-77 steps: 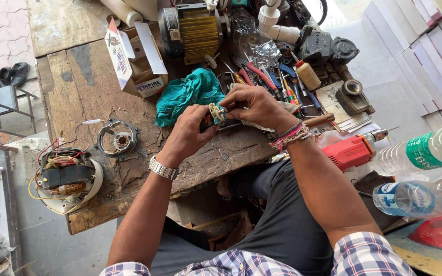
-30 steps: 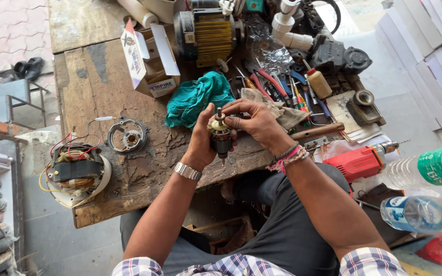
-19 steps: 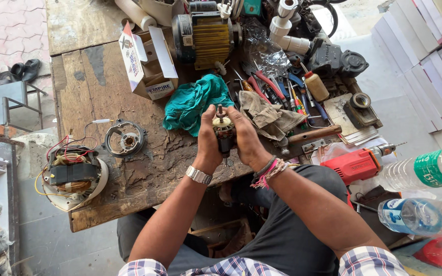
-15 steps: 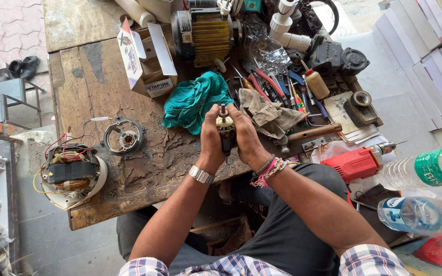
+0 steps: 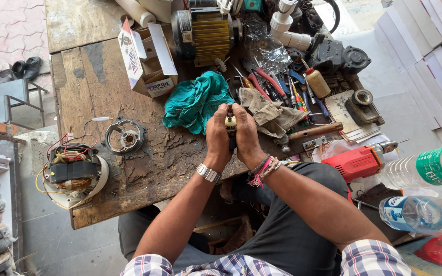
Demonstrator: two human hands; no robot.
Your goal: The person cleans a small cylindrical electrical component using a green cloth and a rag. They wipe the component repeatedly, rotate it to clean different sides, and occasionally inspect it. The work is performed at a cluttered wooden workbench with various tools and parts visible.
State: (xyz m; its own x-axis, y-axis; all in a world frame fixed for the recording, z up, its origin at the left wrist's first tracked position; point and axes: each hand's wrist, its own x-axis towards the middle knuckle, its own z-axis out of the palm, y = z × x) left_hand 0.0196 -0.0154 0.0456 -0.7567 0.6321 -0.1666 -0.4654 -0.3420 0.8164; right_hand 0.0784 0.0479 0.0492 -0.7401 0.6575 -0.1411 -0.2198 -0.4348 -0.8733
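My left hand (image 5: 217,137) and my right hand (image 5: 245,135) are pressed together over the near edge of a worn wooden workbench (image 5: 93,97). Between them they grip a small motor part (image 5: 230,121), cream and dark, mostly hidden by the fingers. A metal watch sits on my left wrist and coloured threads on my right. A teal rag (image 5: 194,101) lies just beyond my left hand, and a beige rag (image 5: 271,113) just beyond my right.
On the bench: an open cardboard box (image 5: 147,64), a yellow-finned motor (image 5: 203,31), a round metal plate (image 5: 124,137), a wound stator with wires (image 5: 71,171), pliers and screwdrivers (image 5: 277,84), a hammer handle (image 5: 315,132). To my right lie a red drill (image 5: 359,161) and plastic bottles (image 5: 425,166).
Both hands have drawn closer together around the part and turned it more upright, near the bench's front edge. The view has shifted slightly.
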